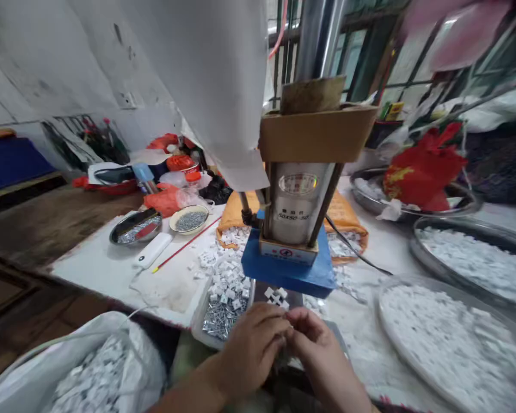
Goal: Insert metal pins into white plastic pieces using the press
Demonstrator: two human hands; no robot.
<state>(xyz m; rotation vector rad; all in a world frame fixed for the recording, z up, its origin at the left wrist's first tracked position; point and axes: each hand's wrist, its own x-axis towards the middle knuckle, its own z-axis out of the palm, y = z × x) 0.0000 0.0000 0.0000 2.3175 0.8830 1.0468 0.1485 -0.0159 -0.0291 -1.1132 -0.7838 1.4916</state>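
- Left hand [254, 345] and right hand [312, 337] met before the press [293, 221]; whether either grip held anything couldn't be told.
- White clips [282, 293] sat just beyond; the tub [199, 315] stood left, probably for quick reach.

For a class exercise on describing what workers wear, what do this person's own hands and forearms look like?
The left hand and right hand are bare, with no gloves. No sleeve shows on the visible parts of the left forearm or right forearm, and no watch or bracelet is visible. Some fingers are hidden, so rings cannot be ruled out.
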